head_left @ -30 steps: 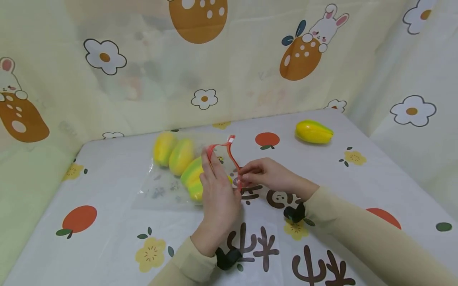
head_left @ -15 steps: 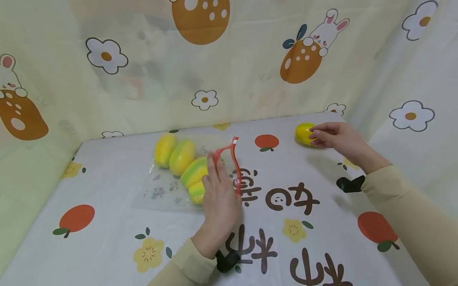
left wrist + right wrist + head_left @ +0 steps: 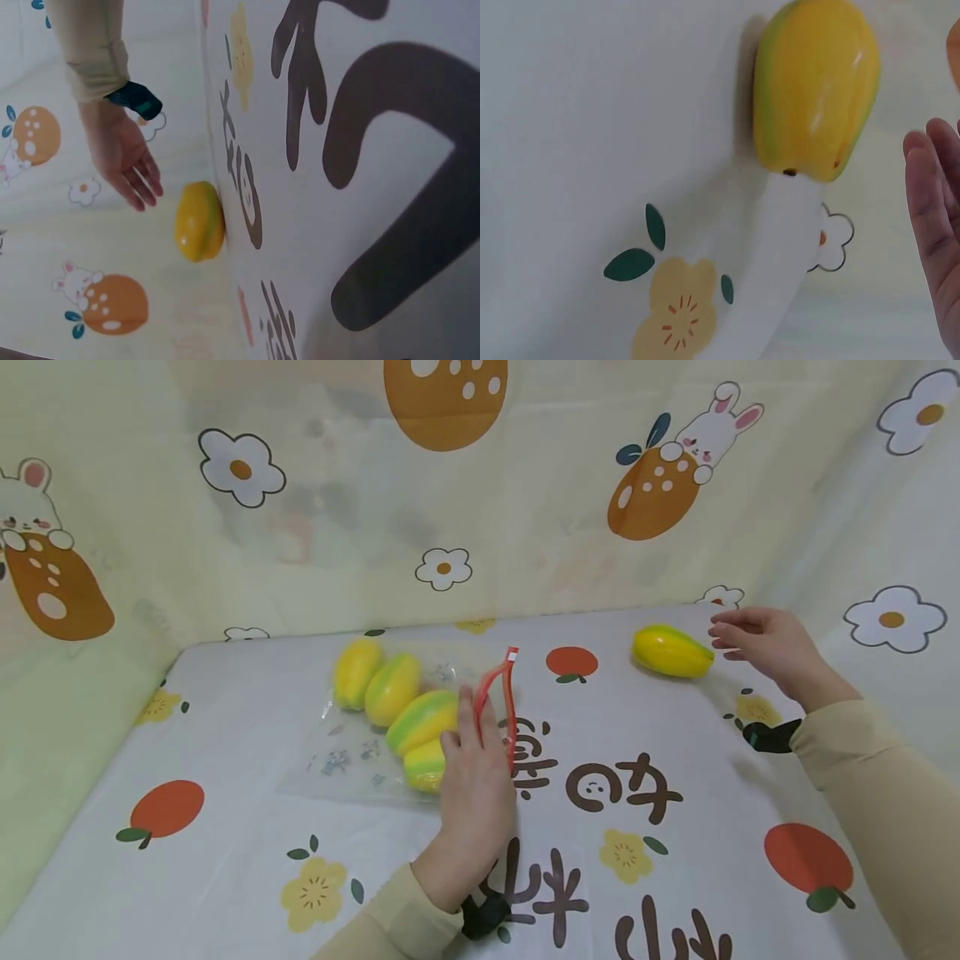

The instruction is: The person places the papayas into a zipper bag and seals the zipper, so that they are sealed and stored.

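Observation:
A clear plastic bag point(image 3: 326, 777) with a red strip point(image 3: 512, 710) along its mouth lies on the table, several yellow-green papayas point(image 3: 393, 689) inside it. My left hand point(image 3: 477, 785) rests on the mouth end, straight fingers at the red strip; it covers part of the nearest papayas. A loose papaya point(image 3: 671, 652) lies at the back right of the table. Just right of its tip, my right hand point(image 3: 776, 652) hovers with fingers extended and nothing in them. The right wrist view shows this papaya point(image 3: 815, 90) close by, with a gap between it and the fingertips point(image 3: 917, 141).
A white cloth point(image 3: 225, 877) printed with flowers, red fruit and dark characters covers the table. Behind it hangs a pale patterned curtain point(image 3: 330, 552), which continues along both sides. Dark straps point(image 3: 772, 737) circle the wrists.
My right hand left the bag's mouth, reached the loose papaya, then shifted right off its tip. My left hand stays at the bag's mouth. The head view has turned slightly.

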Tool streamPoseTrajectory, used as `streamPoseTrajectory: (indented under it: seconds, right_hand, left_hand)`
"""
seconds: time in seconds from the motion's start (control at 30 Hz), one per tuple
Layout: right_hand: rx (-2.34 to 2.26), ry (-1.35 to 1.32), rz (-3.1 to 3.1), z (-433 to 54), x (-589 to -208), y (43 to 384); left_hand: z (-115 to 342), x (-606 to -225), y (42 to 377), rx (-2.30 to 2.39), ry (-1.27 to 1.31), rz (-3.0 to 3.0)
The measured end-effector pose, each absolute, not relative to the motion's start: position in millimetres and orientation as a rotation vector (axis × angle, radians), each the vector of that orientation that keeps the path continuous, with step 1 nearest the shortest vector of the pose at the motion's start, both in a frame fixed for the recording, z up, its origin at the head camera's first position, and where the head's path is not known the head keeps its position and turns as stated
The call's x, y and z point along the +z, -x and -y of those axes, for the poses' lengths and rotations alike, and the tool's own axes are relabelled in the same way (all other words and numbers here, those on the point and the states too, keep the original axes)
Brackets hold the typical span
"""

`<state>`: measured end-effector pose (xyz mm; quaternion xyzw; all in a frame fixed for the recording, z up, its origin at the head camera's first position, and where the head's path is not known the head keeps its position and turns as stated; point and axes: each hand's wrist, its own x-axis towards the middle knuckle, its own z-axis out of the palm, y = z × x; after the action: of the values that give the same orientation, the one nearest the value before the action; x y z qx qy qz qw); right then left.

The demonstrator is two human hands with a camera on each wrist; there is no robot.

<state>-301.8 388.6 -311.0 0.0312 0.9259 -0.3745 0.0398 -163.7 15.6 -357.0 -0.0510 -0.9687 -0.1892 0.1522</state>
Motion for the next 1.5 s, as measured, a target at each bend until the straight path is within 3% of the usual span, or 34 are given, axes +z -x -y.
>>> streamPoseTrajectory:
  seconds: [0.27,0.43,0.8,1.03,1.5]
  right_hand:
    - [-1.112,-0.182,-2.885,-395,-328,311]
    - [-1.104,-0.098,-2.884,-377,-333,326]
    - [-0.517,0.226,-3.042,-341,-345,348]
    - [-0.22,0.343,-3.077,-337,-348,347]
    - [-0.184,0.33,-3.059,-341,-334,337]
  left_hand:
    - [-14,-362,159,-0.425,0.234,2.694]
    - [-6,-359,158,-0.443,0.215,2.695]
    - [-5,-357,157,-0.549,0.232,2.666]
    - [-11,-359,157,-0.551,0.232,2.663]
    - [-12,-361,163,-0.569,0.226,2.684]
